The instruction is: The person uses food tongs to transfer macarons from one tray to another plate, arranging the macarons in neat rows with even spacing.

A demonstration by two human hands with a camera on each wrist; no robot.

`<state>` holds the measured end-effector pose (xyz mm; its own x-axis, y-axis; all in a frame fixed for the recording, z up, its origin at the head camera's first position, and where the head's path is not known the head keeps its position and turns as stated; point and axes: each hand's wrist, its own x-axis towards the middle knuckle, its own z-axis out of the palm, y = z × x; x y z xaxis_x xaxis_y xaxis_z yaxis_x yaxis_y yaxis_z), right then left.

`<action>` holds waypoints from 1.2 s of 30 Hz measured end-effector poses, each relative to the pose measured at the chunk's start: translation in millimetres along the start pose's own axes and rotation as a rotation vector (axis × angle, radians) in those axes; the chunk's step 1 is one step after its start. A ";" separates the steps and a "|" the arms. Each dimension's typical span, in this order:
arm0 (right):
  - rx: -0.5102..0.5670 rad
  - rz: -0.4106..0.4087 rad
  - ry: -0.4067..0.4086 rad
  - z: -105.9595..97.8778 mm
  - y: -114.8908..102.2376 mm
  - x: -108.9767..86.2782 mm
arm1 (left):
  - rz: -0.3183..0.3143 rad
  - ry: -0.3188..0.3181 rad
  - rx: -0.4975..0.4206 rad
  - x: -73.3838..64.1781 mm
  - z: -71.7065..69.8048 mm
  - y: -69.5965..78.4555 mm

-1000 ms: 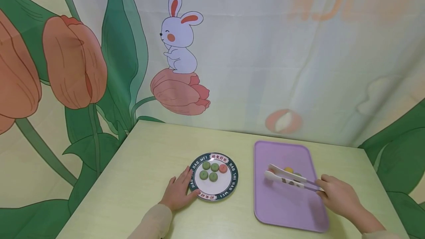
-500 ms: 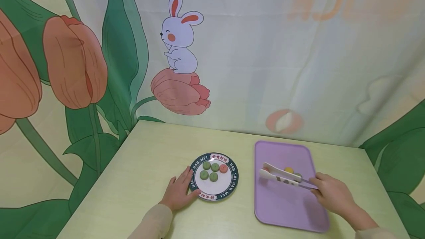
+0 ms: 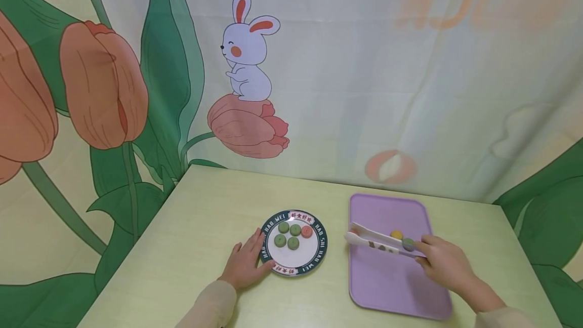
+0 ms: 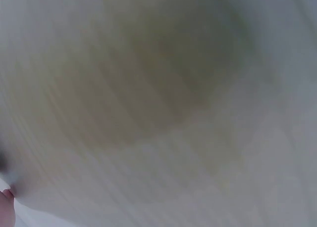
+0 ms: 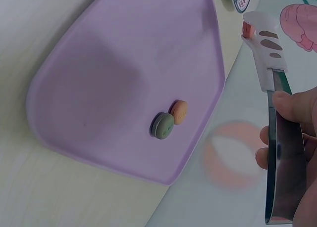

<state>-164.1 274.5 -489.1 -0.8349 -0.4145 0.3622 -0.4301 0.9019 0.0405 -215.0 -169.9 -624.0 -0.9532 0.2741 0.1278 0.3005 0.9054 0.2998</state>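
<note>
My right hand [image 3: 448,262] grips a pair of tongs [image 5: 287,153] with metal arms and white, brown-spotted ends. Between the tong tips is a small pink macaron [image 5: 248,30], mostly covered by them. In the head view the tips reach over the left edge of the purple tray [image 3: 387,287]. A yellow macaron [image 3: 397,235] and a green macaron [image 5: 163,125] sit side by side on that tray. My left hand [image 3: 246,262] rests at the left rim of a round plate [image 3: 322,242], fingers extended. Several green macarons [image 3: 293,243] and one pink macaron [image 3: 306,232] lie on the plate.
The plate and tray stand apart on a pale wooden table [image 3: 205,201]. Behind it hangs a curtain [image 3: 328,90] printed with a rabbit and tulips. The left wrist view is a blur of pale surface.
My right hand has moved left with the tongs and the pink macaron, from over the tray to its left edge. The left hand stays at the plate.
</note>
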 end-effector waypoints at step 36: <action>0.051 -0.121 0.059 21.5 -23.1 22.0 | -0.016 -0.023 0.008 -0.5 -1.3 0.8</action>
<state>-179.9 241.9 -502.1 -0.7552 -0.5103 0.4113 -0.5442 0.8380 0.0404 -214.2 -169.7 -622.6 -0.9583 0.2671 0.1013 0.2853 0.9122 0.2940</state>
